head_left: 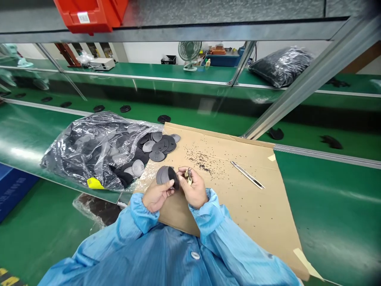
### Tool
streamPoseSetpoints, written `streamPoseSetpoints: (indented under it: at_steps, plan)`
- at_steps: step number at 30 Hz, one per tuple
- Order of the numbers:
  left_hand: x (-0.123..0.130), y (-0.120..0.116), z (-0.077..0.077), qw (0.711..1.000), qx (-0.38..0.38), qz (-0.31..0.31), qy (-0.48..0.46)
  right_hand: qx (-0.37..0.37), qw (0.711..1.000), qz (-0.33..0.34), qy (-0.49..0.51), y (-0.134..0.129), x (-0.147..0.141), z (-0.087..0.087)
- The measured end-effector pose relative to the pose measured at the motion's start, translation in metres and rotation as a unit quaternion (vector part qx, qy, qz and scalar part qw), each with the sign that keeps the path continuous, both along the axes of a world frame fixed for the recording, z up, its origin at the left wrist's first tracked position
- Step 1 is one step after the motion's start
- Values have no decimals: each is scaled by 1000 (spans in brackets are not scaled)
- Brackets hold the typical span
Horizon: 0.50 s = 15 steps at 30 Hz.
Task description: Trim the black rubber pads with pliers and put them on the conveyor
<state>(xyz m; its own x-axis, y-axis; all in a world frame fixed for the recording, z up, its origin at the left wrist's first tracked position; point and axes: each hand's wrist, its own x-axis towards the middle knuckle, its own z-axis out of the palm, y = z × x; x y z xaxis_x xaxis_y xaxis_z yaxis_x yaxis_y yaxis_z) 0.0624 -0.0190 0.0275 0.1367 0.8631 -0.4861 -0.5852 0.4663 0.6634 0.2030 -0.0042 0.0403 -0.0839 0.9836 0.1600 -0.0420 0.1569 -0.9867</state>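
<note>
Two forearms in blue sleeves come up from six o'clock and angle in toward each other, both wrists bent so the fingers meet over the near edge of a brown cardboard sheet [262, 222] on the green bench [327, 198]. The held discs [163, 176], dark grey and overlapping, sit right between the two hands, standing up from the left hand [157, 195] toward twelve o'clock. That left hand is clamped on them, thumb across the face. The right hand [195, 190] is curled round a small brass-coloured tool [188, 176], its fingertips close in at the discs' three o'clock edge; from where I stand it's too small to say whether the tool touches them.

Out at ten o'clock from the hands a clear plastic bag [89, 153] bulges with more discs, and loose discs [159, 146] spill from its mouth at eleven. Black crumbs [204, 161] are scattered over the cardboard between one and two o'clock, and a slim pale tool [247, 174] lies slantwise at three. A green fan [189, 51] stands far off near twelve.
</note>
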Motion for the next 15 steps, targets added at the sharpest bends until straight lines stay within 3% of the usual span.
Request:
streamPoseSetpoints:
  at_steps: [5,10,15]
  plan:
    - [4,-1,1,995,51,43,79,-34,999,-26,-29,0,14,-11]
    - [12,-6,-1,996,59,14,70,-67,993,-93,14,-2,10,-27]
    - [18,-6,-3,997,58,33,42,-70,992,-102,10,-7,9,-27]
